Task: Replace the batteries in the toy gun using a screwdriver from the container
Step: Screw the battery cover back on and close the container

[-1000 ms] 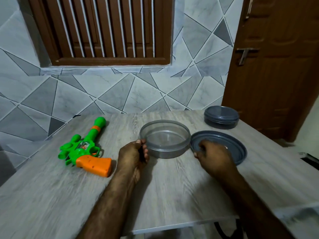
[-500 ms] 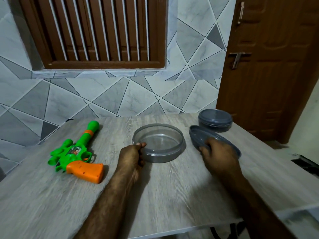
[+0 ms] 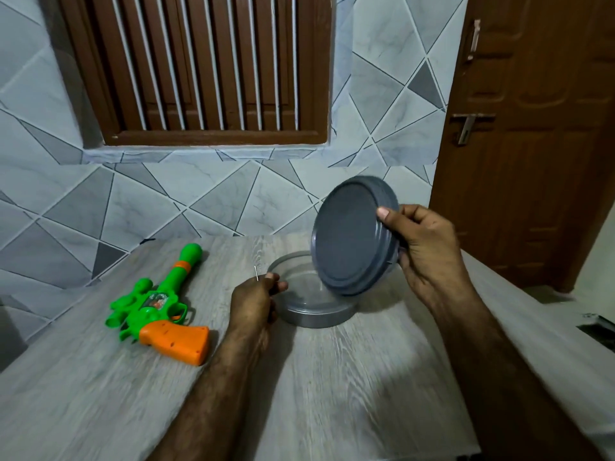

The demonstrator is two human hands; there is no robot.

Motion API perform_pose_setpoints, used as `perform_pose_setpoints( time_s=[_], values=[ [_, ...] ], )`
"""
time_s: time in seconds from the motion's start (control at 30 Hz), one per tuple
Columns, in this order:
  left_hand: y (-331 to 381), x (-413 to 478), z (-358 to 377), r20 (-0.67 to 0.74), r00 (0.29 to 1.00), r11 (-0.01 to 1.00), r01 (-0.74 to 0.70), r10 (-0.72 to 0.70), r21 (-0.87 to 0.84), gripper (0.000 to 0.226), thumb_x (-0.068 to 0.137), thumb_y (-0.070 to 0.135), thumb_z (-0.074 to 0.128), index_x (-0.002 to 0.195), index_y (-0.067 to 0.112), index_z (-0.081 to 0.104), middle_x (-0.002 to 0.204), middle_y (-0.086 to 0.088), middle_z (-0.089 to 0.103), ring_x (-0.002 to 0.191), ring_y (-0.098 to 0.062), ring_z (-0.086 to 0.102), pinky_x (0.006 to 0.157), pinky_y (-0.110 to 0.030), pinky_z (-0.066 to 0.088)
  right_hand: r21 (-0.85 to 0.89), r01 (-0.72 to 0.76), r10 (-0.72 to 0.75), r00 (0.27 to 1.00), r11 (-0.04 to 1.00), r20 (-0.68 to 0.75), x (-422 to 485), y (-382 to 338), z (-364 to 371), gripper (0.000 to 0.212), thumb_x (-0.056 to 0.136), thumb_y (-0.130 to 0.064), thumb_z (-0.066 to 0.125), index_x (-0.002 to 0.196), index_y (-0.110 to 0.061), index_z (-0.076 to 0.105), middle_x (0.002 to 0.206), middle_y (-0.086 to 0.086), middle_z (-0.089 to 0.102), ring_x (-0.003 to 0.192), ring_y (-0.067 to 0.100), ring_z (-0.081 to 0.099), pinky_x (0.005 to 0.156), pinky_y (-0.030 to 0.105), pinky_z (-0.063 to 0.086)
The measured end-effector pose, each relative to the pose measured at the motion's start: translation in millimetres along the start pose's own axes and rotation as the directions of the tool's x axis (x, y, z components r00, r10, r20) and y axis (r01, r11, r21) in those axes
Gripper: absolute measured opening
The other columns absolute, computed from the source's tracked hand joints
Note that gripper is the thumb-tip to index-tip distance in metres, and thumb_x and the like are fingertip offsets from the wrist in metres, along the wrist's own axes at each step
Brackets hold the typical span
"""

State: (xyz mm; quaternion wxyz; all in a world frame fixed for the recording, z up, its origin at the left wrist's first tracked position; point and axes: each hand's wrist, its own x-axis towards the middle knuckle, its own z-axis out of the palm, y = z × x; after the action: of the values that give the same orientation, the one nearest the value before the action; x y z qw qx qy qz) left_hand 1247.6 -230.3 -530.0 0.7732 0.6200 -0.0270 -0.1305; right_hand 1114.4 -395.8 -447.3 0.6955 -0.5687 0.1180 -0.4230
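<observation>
A green and orange toy gun (image 3: 159, 304) lies on its side on the left of the wooden table (image 3: 332, 387). A round clear container (image 3: 309, 316) with a grey base stands open at the table's middle. My left hand (image 3: 254, 301) rests beside its left rim, fingers curled round a small screwdriver; only the thin metal shaft (image 3: 255, 273) pokes up above the hand. My right hand (image 3: 429, 247) grips the grey lid (image 3: 349, 234) by its right edge, holding it tilted in the air over the container's right side.
A tiled wall with a brown barred window (image 3: 206, 68) runs behind the table. A brown door (image 3: 539, 134) stands at the right. The table's right edge drops to the floor near the door.
My right hand has lifted the grey lid off the table and tilted it up over the container. The second closed container at the back right is now hidden. My left hand stays by the rim.
</observation>
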Motion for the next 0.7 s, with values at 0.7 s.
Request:
perform_pose_setpoints(
  time_s=[0.7],
  values=[
    [21.5, 31.4, -5.6, -0.051, 0.995, 0.988, -0.076, 0.083, 0.134, 0.024, 0.086, 0.027, 0.073, 0.069, 0.011, 0.067, 0.078, -0.006, 0.064, 0.059, -0.017, 0.041, 0.051, -0.025, 0.029, -0.538, -0.307, 0.167, 0.941, 0.785, -0.293, 45.8, 96.8, 6.8, 0.044, 0.083, -0.048, 0.066, 0.058, -0.012, 0.064, 0.057, 0.004, 0.061, 0.062, 0.025, 0.056, 0.069, 0.043, 0.054]
  ],
)
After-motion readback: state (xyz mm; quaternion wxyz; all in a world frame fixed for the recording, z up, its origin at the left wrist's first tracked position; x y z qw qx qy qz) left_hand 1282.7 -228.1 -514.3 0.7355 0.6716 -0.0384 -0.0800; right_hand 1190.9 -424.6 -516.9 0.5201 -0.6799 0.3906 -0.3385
